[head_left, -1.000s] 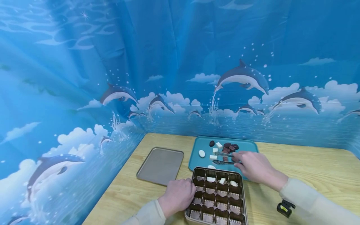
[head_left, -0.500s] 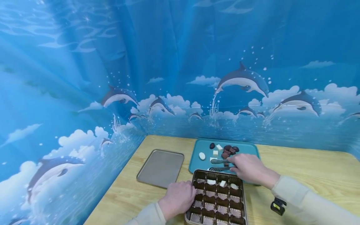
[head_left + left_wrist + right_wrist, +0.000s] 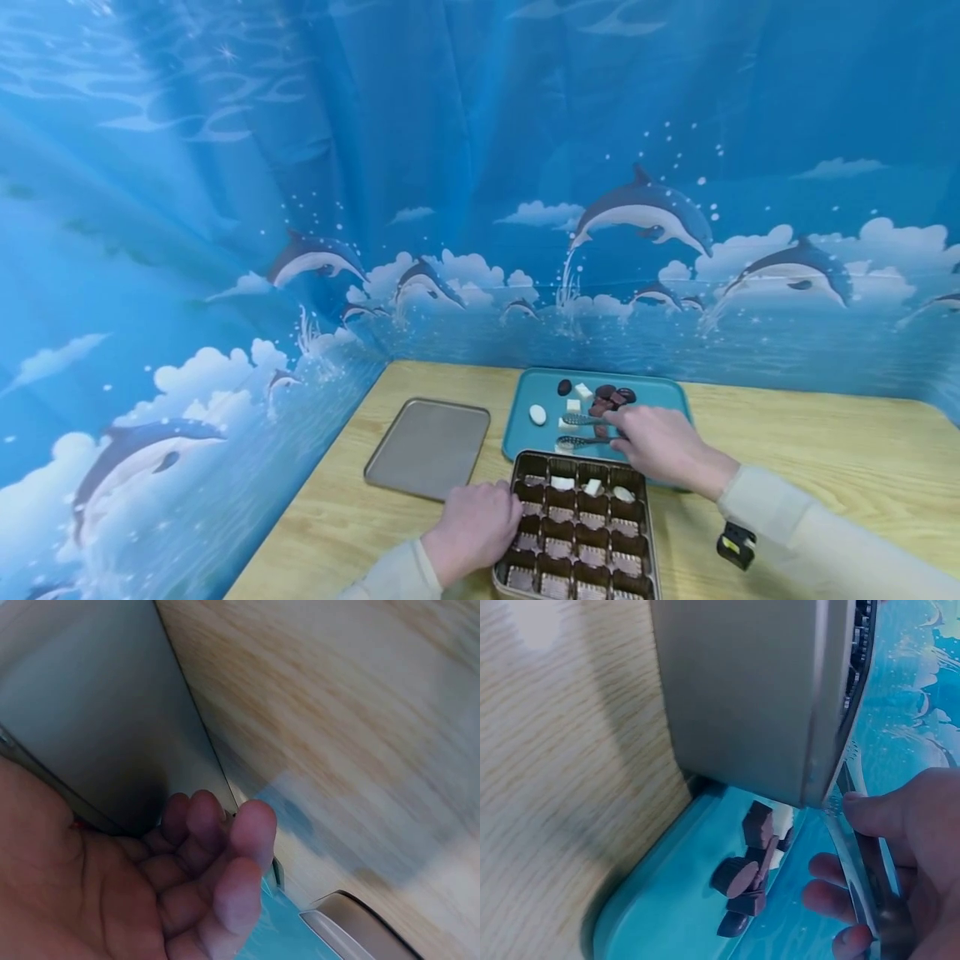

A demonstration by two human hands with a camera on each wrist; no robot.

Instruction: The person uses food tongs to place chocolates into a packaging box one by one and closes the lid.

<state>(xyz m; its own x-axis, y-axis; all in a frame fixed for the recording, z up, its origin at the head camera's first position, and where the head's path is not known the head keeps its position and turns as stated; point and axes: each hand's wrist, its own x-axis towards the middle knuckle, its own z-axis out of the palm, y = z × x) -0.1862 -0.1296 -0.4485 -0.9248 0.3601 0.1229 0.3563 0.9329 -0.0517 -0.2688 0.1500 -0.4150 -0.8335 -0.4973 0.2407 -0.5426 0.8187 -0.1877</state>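
Over the blue tray (image 3: 660,395), the right hand (image 3: 666,446) pinches tongs (image 3: 576,442); the left hand (image 3: 472,529) touches the box (image 3: 742,690), its grip unclear.

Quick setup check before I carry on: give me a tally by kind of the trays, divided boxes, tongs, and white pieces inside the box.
Trays, one teal tray and one grey tray: 2
Divided box: 1
Tongs: 1
White pieces in the box: 3
Total: 7

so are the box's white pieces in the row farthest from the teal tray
No: the three white pieces visible in the box sit in the row nearest the teal tray.
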